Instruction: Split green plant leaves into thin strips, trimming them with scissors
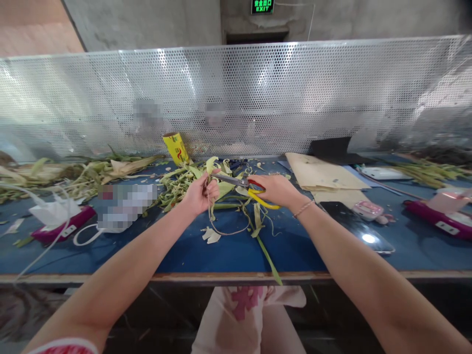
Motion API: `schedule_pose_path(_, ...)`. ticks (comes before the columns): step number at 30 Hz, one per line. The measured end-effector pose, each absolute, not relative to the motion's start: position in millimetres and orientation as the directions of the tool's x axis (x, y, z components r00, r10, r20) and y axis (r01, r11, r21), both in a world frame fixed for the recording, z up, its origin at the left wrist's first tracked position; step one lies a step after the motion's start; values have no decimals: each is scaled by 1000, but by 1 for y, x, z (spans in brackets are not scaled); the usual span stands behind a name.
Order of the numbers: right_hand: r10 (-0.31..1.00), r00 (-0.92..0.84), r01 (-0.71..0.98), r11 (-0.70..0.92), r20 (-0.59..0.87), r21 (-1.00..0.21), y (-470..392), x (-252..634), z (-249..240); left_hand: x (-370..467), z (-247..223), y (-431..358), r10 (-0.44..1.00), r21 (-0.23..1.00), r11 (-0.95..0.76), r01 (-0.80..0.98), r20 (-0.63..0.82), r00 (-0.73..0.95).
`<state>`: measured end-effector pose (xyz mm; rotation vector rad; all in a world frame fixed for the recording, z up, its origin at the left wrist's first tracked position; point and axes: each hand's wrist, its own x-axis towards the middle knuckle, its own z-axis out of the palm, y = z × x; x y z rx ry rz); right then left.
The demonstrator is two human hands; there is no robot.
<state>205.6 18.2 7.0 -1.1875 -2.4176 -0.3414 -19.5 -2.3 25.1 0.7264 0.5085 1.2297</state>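
Observation:
My left hand point(199, 192) is closed around a green stalk point(224, 199) with leaf strips, and a thin string point(228, 231) loops down from it onto the blue table point(228, 253). My right hand point(278, 189) grips scissors point(241, 183) with red and yellow handles. Their metal blades point left and touch the plant just above my left fist. Cut leaf scraps point(211, 235) lie on the table below both hands, and one long stem point(268, 258) reaches over the front edge.
A heap of green husks and stalks point(81, 172) lies at the left, with more greens point(427, 171) at the right. A yellow roll point(176, 147) stands by the perforated metal screen point(258, 98). Brown paper point(320, 174), a phone point(356, 226) and magenta devices point(435, 216) lie right.

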Motion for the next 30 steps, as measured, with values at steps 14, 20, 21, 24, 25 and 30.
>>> schedule_pose_path(14,702,-491,856,499,515,136,13,208,10,-22,20,10,998,782,31,-623,-59,-25)
schedule_pose_path(20,688,-465,862,496,558,107,17,211,7,-22,21,10,998,814,50,-578,-68,-10)
schedule_pose_path(21,685,-461,863,494,563,105,17,212,7,-22,22,9,998,805,59,-590,-71,3)
schedule_pose_path(24,677,-453,864,494,580,97,18,214,8,-22,23,8,997,779,83,-622,-66,50)
schedule_pose_path(25,674,-451,863,497,585,93,17,214,8,-23,23,7,996,774,87,-627,-62,62)
schedule_pose_path(30,652,-496,839,531,573,122,16,214,9,-22,25,4,992,765,120,-633,-61,113)
